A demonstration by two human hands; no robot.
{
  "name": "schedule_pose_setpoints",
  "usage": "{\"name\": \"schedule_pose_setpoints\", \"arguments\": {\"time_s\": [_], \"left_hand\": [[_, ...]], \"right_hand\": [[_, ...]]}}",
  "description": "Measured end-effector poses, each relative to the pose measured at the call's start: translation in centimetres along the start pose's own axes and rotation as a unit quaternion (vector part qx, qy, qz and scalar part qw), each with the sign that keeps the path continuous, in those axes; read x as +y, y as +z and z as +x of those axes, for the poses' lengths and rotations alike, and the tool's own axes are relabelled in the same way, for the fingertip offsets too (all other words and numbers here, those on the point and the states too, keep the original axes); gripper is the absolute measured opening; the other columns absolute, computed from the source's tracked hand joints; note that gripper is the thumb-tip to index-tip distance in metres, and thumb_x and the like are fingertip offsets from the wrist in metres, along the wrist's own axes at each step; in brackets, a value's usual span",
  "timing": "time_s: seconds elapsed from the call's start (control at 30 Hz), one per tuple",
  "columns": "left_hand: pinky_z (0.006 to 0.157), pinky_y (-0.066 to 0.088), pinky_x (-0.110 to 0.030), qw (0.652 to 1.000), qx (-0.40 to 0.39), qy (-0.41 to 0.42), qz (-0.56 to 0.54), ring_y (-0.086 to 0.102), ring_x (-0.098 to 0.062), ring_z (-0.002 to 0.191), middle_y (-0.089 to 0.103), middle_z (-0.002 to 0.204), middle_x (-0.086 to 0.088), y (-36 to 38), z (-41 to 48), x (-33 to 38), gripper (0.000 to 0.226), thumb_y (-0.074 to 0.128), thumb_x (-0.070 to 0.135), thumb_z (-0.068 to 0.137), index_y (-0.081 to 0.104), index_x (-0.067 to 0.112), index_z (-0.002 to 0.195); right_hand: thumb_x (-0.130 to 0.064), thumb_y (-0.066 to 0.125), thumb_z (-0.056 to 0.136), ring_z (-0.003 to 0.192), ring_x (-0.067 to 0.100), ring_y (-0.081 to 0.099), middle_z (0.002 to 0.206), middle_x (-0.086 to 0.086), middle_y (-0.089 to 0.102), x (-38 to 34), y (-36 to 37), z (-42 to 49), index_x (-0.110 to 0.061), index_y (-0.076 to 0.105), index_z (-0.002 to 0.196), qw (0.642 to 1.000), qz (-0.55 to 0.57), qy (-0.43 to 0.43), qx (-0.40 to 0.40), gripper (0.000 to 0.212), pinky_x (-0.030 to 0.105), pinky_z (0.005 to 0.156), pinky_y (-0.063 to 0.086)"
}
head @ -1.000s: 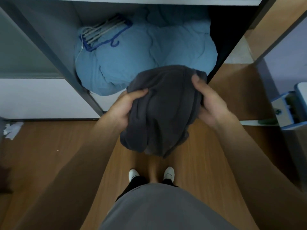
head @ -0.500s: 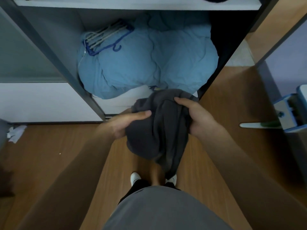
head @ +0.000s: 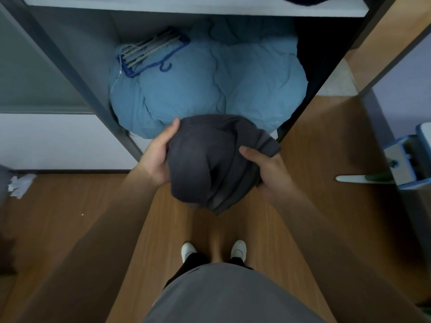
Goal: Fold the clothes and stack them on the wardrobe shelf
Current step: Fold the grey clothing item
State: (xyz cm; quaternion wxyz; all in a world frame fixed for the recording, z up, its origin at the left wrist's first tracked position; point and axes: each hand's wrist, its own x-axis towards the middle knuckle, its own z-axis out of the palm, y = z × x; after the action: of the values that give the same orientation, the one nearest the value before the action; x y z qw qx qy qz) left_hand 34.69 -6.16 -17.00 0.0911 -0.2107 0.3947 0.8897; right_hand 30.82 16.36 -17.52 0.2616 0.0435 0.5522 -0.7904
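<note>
One garment (head: 210, 164) in play here: dark grey, soft jersey-looking cloth, bunched into a rough lump with a pointed bit drooping off the bottom and a flat hemmed corner poking out to the right. It's up in the air between two hands, over the floor (head: 70, 217) and right in front of the wardrobe (head: 70, 73) opening. Its top edge overlaps the front of the duvet from this angle; can't tell if they actually touch.

The left hand (head: 161, 157) grips the lump's left side, thumb laid up along the top edge and fingers tucked under the cloth. The right hand (head: 268, 169) has the right side, thumb pressed on top and fingers curled beneath. So both hands are clamped on the same piece.

Inside the wardrobe there's one big puffy light-blue duvet (head: 210, 89), wrinkly and rounded, filling the compartment. On its back left sits a bunch of hangers (head: 149, 52) — one blue plastic one with a hook, plus several thin pale ones I can't count exactly. One flat white shelf (head: 186, 8) runs across above, with something dark on it at the far right.

The floor is smooth brown wood-grain planks. Two white shoes (head: 187, 250) are down below, toes toward the wardrobe — and one crumpled bit of white paper (head: 19, 185) lies at the left by the wall.
</note>
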Motion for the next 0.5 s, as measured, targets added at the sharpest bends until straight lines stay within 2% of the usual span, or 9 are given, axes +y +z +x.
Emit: {"name": "schedule_pose_setpoints", "arguments": {"time_s": [0.07, 0.13, 0.2, 0.27, 0.33, 0.4, 0.5], "left_hand": [[0.085, 0.058, -0.031, 0.999, -0.028, -0.025, 0.033, 0.066, -0.019, 0.116, 0.070, 0.125, -0.002, -1.4, -0.7, -0.3, 0.041, 0.055, 0.048, 0.088, 0.077, 0.023, 0.111], [0.081, 0.058, -0.029, 0.991, -0.025, -0.067, 0.116, 0.067, -0.018, 0.113, 0.072, 0.121, -0.001, -1.9, -1.1, -1.1, 0.038, 0.063, 0.041, 0.084, 0.071, 0.023, 0.116], [0.074, 0.058, -0.024, 0.971, 0.020, -0.062, 0.228, 0.071, -0.018, 0.105, 0.076, 0.108, -0.002, -1.6, -0.9, -1.9, 0.032, 0.072, 0.026, 0.082, 0.069, 0.018, 0.113], [0.072, 0.057, -0.025, 0.959, 0.076, -0.024, 0.271, 0.073, -0.021, 0.097, 0.077, 0.100, -0.007, -0.6, -0.5, -2.0, 0.023, 0.072, 0.013, 0.084, 0.071, 0.012, 0.107], [0.066, 0.058, -0.027, 0.971, 0.111, -0.022, 0.213, 0.075, -0.021, 0.086, 0.077, 0.098, -0.011, 0.2, 0.0, -1.6, 0.018, 0.068, 0.009, 0.088, 0.071, 0.008, 0.106], [0.062, 0.059, -0.028, 0.983, 0.117, -0.048, 0.135, 0.075, -0.021, 0.083, 0.077, 0.097, -0.010, 0.8, 0.2, -0.9, 0.018, 0.064, 0.014, 0.091, 0.074, 0.007, 0.104], [0.073, 0.060, -0.031, 0.995, 0.072, -0.052, 0.038, 0.074, -0.021, 0.093, 0.076, 0.105, -0.010, 1.5, 0.0, -0.5, 0.028, 0.058, 0.025, 0.096, 0.080, 0.008, 0.096]], "right_hand": [[-0.014, 0.071, 0.088, 0.111, 0.020, 0.069, 0.120, 0.002, 0.073, -0.7, 0.0, 0.2, -0.018, 0.064, 0.122, 0.999, 0.028, 0.016, 0.008, 0.035, 0.034, 0.089, 0.058], [-0.017, 0.070, 0.090, 0.107, 0.020, 0.071, 0.117, 0.003, 0.074, -1.2, 0.2, 0.4, -0.016, 0.064, 0.124, 0.998, 0.024, 0.060, 0.025, 0.035, 0.034, 0.081, 0.059], [-0.020, 0.067, 0.093, 0.100, 0.020, 0.073, 0.114, 0.004, 0.075, -1.6, 0.7, 0.5, -0.014, 0.066, 0.122, 0.992, 0.025, 0.118, 0.037, 0.030, 0.031, 0.073, 0.060], [-0.029, 0.064, 0.095, 0.098, 0.020, 0.074, 0.116, 0.006, 0.074, -2.3, 0.8, 0.6, -0.014, 0.067, 0.122, 0.986, 0.053, 0.153, 0.040, 0.031, 0.030, 0.070, 0.060], [-0.040, 0.065, 0.093, 0.104, 0.021, 0.072, 0.120, 0.007, 0.072, -3.0, 0.5, 0.8, -0.014, 0.066, 0.125, 0.986, 0.085, 0.143, 0.028, 0.041, 0.032, 0.076, 0.061], [-0.043, 0.070, 0.089, 0.109, 0.020, 0.070, 0.121, 0.005, 0.072, -3.0, 0.5, 0.8, -0.015, 0.067, 0.123, 0.990, 0.090, 0.108, 0.000, 0.044, 0.034, 0.086, 0.060], [-0.031, 0.079, 0.081, 0.108, 0.019, 0.070, 0.115, 0.002, 0.074, -1.0, 1.1, 0.1, -0.013, 0.066, 0.124, 0.996, -0.053, 0.073, 0.016, 0.048, 0.035, 0.095, 0.056]]}}
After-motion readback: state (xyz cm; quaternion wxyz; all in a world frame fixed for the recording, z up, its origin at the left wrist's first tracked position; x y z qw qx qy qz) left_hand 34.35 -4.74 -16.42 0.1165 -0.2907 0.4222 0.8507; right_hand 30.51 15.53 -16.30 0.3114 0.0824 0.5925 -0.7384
